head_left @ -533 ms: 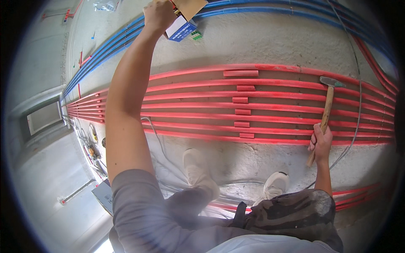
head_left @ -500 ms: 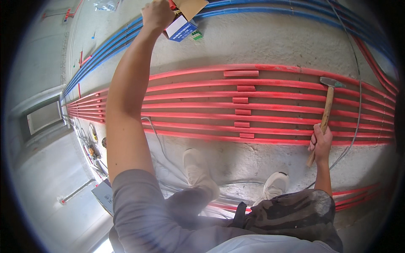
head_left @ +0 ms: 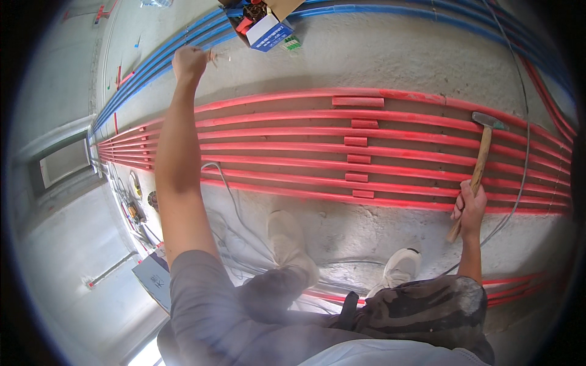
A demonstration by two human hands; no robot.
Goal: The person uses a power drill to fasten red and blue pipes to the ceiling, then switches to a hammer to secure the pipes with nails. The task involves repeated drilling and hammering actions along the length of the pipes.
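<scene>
My right hand [head_left: 470,206] is closed round the wooden handle of a hammer [head_left: 482,152]. The hammer's metal head lies over the upper red pipes [head_left: 262,131]. Over on the far left, my left hand [head_left: 190,63] is closed in front of the blue pipes. Small brownish bits show at its right side, blurred, too small to name. To the right of that hand an open cardboard box [head_left: 268,33], blue and white, holds red pieces and dark, brownish small items. Short red pipe pieces [head_left: 358,101] sit between the long red pipes.
Blue pipes [head_left: 366,9] curve along the far side. A grey cable [head_left: 526,134] crosses the red pipes at right; another loose grey cable [head_left: 229,189] runs by my left shoe [head_left: 285,241]. A dark box [head_left: 152,277] and tools [head_left: 133,210] lie at left.
My left hand has come out of the cardboard box and moved left and nearer, with small brownish bits at its fingers. The right hand still grips the hammer.
</scene>
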